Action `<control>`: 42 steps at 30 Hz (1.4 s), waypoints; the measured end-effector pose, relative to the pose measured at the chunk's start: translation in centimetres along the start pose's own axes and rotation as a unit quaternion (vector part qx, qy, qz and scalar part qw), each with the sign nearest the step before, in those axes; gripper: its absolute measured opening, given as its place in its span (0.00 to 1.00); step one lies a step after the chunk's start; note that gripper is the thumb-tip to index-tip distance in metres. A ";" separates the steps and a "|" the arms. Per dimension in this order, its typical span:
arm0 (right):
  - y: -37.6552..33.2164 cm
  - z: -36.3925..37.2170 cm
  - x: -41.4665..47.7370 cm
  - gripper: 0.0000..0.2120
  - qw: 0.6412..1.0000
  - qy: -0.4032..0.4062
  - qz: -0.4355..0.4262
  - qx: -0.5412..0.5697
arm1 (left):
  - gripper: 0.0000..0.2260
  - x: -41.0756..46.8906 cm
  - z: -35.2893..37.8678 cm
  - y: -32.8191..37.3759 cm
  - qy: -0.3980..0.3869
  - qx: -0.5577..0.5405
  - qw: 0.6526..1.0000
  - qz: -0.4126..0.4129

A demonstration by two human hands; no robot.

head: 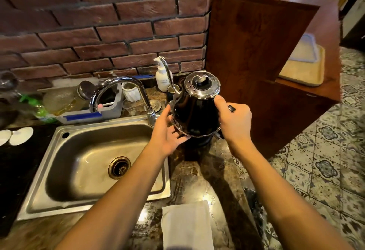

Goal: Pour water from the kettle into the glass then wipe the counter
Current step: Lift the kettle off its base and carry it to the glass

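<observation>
A black gooseneck kettle [195, 111] with a chrome lid is held just above its dark base [203, 142] on the marble counter. My right hand [234, 120] grips its handle on the right side. My left hand [167, 131] cups the kettle's lower left edge with the fingers spread against it. A small clear glass [131, 108] stands behind the tap, to the left of the kettle. A folded white cloth [186, 226] lies on the counter near the front edge.
A steel sink [59, 170] with a chrome tap [126, 91] lies left of the kettle. A soap pump bottle [162, 77], cups and a dish rack sit along the brick wall. A wooden cabinet [256, 62] stands right behind the kettle.
</observation>
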State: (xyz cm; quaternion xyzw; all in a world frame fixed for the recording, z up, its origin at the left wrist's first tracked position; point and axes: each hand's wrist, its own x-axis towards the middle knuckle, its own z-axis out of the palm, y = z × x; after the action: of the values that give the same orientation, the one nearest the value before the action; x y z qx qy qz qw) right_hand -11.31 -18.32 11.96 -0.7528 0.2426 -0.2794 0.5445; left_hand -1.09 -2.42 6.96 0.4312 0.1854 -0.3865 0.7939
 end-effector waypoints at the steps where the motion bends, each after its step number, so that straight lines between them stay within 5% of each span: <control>1: -0.6 -0.1 -0.3 0.31 1.000 -0.001 -0.005 0.000 | 0.26 -0.6 -0.1 0.1 -0.005 -0.002 1.000 0.001; 4: -2.4 -0.4 -1.3 0.31 1.000 -0.005 -0.022 0.005 | 0.19 -2.5 -0.3 0.6 -0.017 0.001 1.000 0.006; 18: -9.8 -1.0 -6.6 0.31 0.996 -0.061 -0.050 0.036 | 0.16 -12.5 -3.0 2.3 -0.048 -0.039 0.997 0.039; 29: -14.8 -0.3 -15.5 0.27 0.980 -0.131 -0.050 0.141 | 0.28 -23.2 -9.1 2.7 -0.025 0.006 0.996 0.087; 42: -19.3 4.5 -29.6 0.28 0.961 -0.214 -0.054 0.169 | 0.28 -37.5 -21.2 0.9 0.002 0.078 0.980 0.184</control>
State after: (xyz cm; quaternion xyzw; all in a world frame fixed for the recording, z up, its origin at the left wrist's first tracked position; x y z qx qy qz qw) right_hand -28.59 10.18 24.63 -0.7037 0.0284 -0.1778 0.6872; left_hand -23.31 32.45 19.15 0.5192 0.0742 -0.2463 0.8150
